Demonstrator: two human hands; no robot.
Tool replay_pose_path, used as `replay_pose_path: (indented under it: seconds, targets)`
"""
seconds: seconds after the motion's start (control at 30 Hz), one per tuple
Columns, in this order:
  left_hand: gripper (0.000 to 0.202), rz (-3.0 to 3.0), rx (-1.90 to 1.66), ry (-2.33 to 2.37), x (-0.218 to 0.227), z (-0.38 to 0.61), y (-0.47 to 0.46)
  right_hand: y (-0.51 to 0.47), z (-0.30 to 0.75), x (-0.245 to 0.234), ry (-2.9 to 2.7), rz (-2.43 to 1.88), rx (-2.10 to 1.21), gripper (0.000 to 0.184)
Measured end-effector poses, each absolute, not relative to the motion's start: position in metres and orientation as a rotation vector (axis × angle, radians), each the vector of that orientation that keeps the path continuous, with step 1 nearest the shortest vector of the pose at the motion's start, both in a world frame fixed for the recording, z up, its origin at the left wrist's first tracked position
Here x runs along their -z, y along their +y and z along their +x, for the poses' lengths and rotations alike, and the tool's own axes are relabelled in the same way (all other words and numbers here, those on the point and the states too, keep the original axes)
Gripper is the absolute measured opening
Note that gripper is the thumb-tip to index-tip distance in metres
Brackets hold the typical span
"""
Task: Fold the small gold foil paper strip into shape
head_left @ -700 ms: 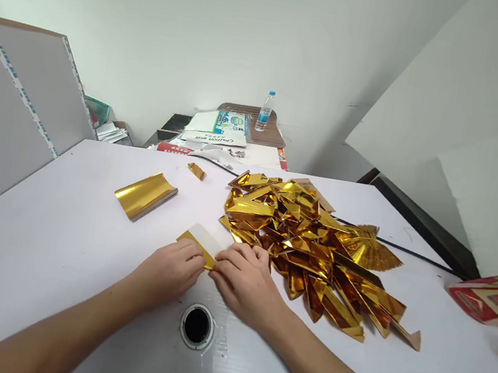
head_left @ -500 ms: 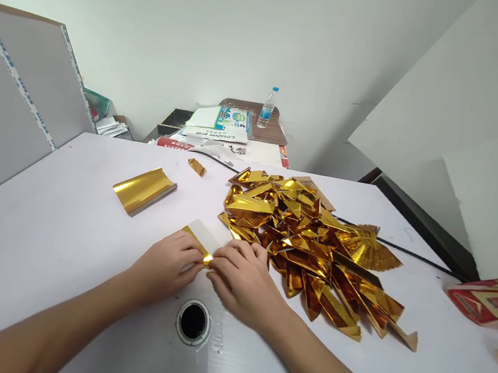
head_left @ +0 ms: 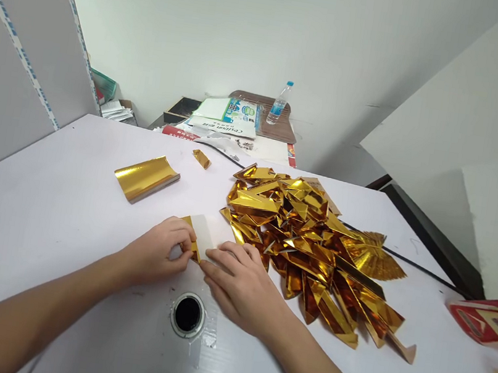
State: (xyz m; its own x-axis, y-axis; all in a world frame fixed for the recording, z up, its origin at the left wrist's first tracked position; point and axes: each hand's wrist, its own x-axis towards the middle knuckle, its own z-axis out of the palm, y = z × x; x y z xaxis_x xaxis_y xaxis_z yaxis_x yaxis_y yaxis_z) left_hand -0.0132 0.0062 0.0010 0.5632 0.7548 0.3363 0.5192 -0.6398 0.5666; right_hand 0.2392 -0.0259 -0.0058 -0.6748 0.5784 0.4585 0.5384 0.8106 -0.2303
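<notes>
Pinching a small gold foil sheet (head_left: 197, 238) between them, the left hand (head_left: 155, 255) and the right hand (head_left: 241, 285) met low on the white bench (head_left: 52, 219), each grip closed on the sheet, its white backing turned up. Judging by the half-made crease, the fold would go best with the left fingertips pinning the near corner while the right fingers pressed the edge flat and straight. Just right of the grip lay a heap of folded gold pieces (head_left: 310, 245), almost touching the right hand, so there was little room that way. Just below the grip sat a round cable hole (head_left: 187, 314). A curled stack of gold foil (head_left: 146, 177) lay beyond and left, with open bench between.
</notes>
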Motion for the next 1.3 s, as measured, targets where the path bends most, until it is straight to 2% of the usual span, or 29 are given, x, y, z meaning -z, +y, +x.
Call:
replay_pose_path:
  seconds: [0.23,0.43,0.8,1.3]
  targets:
    - [0.012,2.408,-0.818,1.159,0.007,-0.012,0.004,-0.027,0.238,0.006,-2.467,-0.847,-0.114,0.023]
    - [0.014,2.425,-0.812,1.215,0.01,-0.014,0.006,-0.03,0.234,0.001,-2.531,-0.913,-0.087,0.034]
    - [0.013,2.449,-0.797,1.246,0.005,-0.012,0.003,-0.034,0.228,0.002,-2.543,-0.992,-0.089,0.032]
    - [0.017,2.438,-0.733,1.314,0.005,-0.009,0.005,-0.042,0.221,-0.002,-2.602,-1.097,-0.02,0.045]
